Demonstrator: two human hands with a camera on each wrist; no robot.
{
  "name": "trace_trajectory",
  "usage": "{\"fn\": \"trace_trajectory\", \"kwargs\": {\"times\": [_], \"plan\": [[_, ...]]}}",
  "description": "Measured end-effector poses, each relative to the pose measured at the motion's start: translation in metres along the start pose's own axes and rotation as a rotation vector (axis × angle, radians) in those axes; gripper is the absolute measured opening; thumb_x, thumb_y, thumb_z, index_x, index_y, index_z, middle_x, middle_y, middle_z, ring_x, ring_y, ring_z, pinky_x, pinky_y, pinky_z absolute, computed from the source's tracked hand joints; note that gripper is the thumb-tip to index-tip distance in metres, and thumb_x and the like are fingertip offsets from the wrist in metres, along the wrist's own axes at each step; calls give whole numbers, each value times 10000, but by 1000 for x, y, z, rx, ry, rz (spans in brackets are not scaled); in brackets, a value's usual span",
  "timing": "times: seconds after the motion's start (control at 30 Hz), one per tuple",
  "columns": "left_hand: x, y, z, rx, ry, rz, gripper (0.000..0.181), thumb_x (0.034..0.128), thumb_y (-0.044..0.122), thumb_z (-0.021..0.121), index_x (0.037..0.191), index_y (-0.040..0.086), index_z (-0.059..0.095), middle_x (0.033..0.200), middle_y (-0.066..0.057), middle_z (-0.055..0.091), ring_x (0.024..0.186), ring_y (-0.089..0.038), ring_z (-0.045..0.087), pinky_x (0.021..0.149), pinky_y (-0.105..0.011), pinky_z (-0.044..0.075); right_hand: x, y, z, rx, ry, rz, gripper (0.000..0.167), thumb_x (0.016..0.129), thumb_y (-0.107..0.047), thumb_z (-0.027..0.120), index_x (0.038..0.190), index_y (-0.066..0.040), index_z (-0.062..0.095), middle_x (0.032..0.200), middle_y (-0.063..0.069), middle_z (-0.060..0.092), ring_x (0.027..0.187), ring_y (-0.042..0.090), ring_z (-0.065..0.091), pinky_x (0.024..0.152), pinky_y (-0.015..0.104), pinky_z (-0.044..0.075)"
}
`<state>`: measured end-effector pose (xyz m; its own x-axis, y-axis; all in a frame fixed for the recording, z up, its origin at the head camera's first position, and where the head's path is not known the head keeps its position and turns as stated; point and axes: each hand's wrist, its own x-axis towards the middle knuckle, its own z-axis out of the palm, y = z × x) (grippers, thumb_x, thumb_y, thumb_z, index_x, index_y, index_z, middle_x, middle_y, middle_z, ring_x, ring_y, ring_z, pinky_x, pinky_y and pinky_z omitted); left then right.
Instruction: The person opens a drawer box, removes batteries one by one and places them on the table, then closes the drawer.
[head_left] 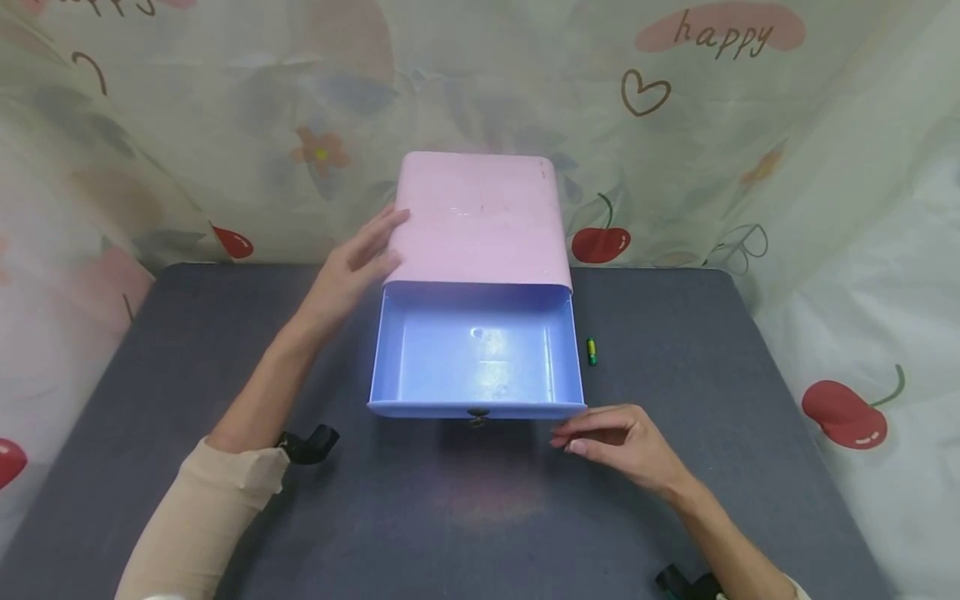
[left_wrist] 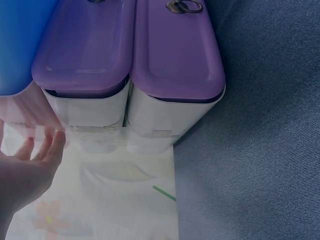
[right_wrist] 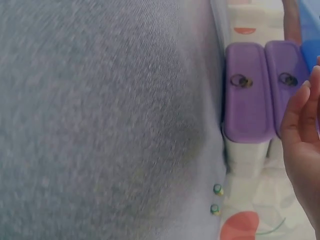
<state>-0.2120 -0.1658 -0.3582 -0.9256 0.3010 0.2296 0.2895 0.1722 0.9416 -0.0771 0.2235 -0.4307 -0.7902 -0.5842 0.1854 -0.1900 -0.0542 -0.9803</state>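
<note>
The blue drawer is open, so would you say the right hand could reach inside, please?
Probably yes: the right hand is close to the blue drawer, whose pulled-out part lies uncovered.

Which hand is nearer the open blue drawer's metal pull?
Right. The right hand is right of the metal pull, near a corner of the blue drawer; the left hand is farther back, beside the pink cabinet.
</note>
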Motion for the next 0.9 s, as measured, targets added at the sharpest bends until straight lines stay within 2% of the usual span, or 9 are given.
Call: {"fn": "trace_trajectory", "kwargs": {"times": [0.17, 0.33, 0.47, 0.67, 0.9], "plan": [[1, 0, 0, -22, 1, -1, 534, 1006, 234, 586, 1517, 207, 435, 1624, 88, 250, 1484, -134, 246, 1196, -424, 239, 2, -4, 6, 10, -24, -23, 232, 890, 148, 608, 1090, 86, 710, 1046, 137, 739, 961, 248, 707, 753, 353, 597], [1, -1, 0, -46, -2, 2, 532, 1007, 220, 586, 1516, 196, 435, 1627, 80, 244, 1485, -131, 241, 1195, -408, 242, 5, -7, 12, 49, -63, -65, 265, 900, 164, 577, 1140, 114, 679, 1081, 152, 733, 916, 279, 718, 763, 369, 598], [1, -2, 0, -69, -6, 6, 528, 1006, 203, 587, 1513, 184, 440, 1627, 65, 247, 1484, -136, 245, 1189, -402, 256, 8, -9, 17, 92, -103, -113, 312, 914, 174, 539, 1208, 130, 636, 1129, 162, 719, 922, 280, 715, 804, 365, 589], [1, -3, 0, -83, -5, 11, 524, 1006, 187, 588, 1510, 168, 445, 1627, 51, 253, 1482, -138, 252, 1180, -399, 277, 13, -9, 28, 153, -164, -160, 386, 928, 179, 497, 1308, 143, 554, 1240, 198, 665, 989, 213, 705, 888, 322, 557], [1, -2, 0, -84, -3, 11, 526, 1006, 173, 584, 1511, 155, 441, 1628, 38, 253, 1484, -146, 248, 1181, -395, 276, 16, -10, 38, 188, -174, -116, 412, 944, 148, 501, 1355, 158, 494, 1306, 234, 614, 990, 188, 694, 854, 274, 551]]}}
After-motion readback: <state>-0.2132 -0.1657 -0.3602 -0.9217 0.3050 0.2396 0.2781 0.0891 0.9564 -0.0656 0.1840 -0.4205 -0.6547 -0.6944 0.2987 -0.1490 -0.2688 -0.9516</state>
